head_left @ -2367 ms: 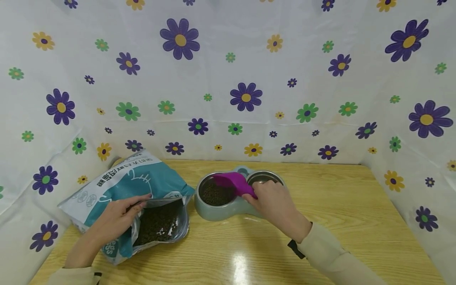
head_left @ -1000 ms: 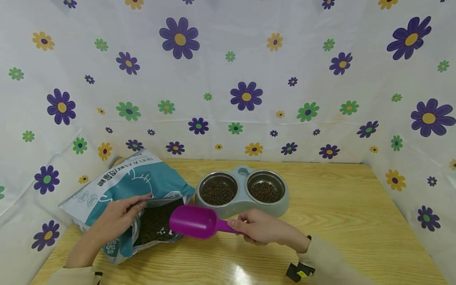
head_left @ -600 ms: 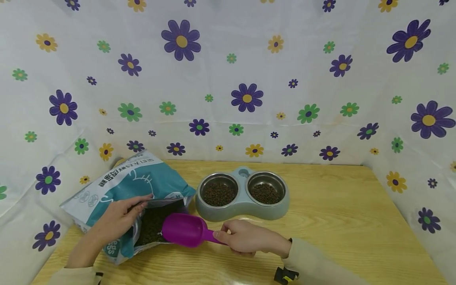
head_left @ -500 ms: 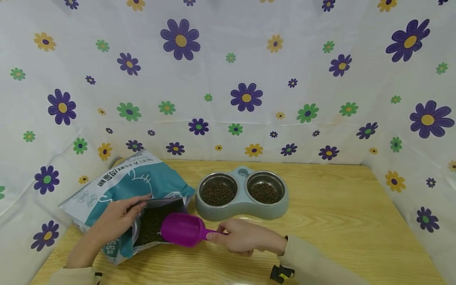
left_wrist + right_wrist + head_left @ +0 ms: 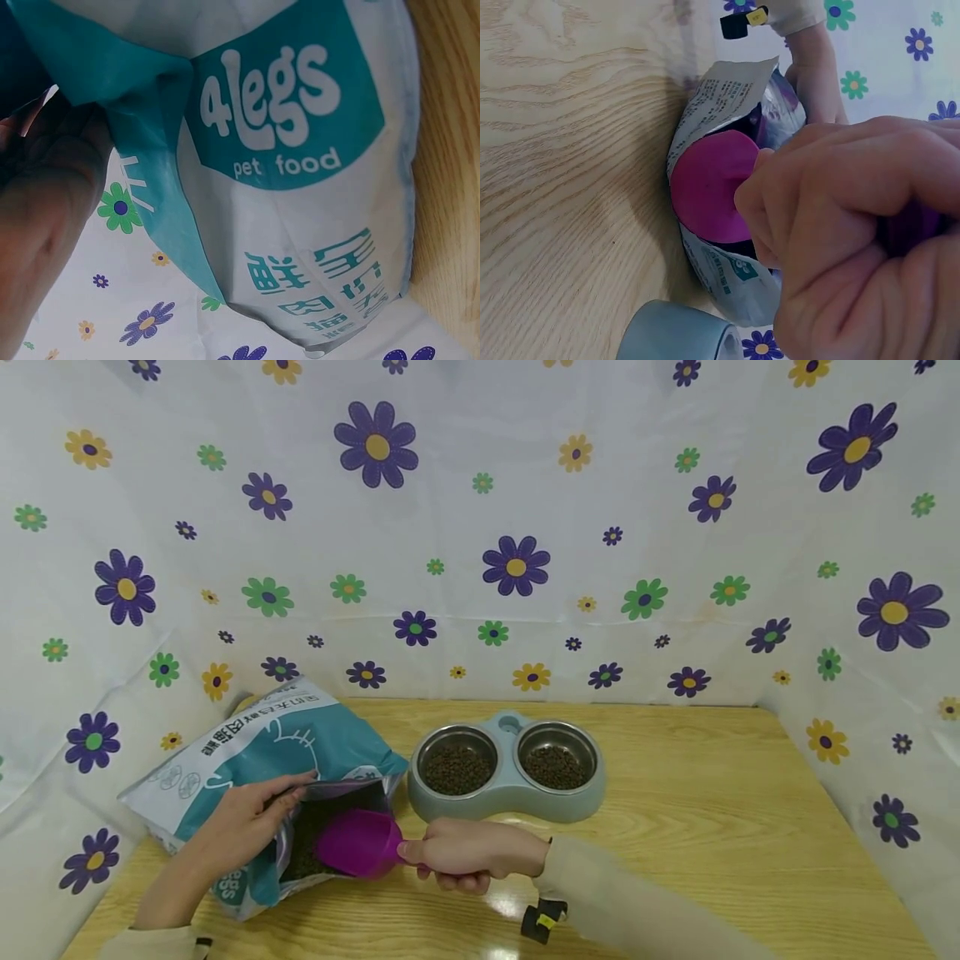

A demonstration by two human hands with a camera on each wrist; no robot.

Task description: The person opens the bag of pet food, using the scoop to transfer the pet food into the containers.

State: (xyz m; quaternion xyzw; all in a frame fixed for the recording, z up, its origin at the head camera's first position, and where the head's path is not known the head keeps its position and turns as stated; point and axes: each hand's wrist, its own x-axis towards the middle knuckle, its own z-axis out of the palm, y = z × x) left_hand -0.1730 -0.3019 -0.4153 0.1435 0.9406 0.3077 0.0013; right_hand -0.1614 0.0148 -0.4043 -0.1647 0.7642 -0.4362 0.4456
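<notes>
A teal and white pet food bag [image 5: 296,743] lies on its side at the left, its mouth facing the front right with brown kibble [image 5: 306,852] inside. My left hand [image 5: 240,827] grips the upper edge of that mouth, thumb below and fingers on top. By its handle, my right hand [image 5: 476,850] holds a magenta scoop [image 5: 358,843], whose front part reaches into the bag's mouth over the kibble. The right wrist view shows the back of the scoop [image 5: 709,187] framed by the bag's opening. The left wrist view shows the bag's printed side [image 5: 270,112].
Right of the bag stands a grey-blue double feeder [image 5: 506,785]. Kibble covers the bottom of both its metal bowls, the left bowl [image 5: 422,760] and the right bowl [image 5: 597,760]. A flowered cloth [image 5: 480,510] rises behind the wooden table [image 5: 697,793].
The scoop left the feeder and moved left into the bag's mouth with my right hand. The right bowl, earlier hidden, now shows kibble. My left hand kept its hold on the bag.
</notes>
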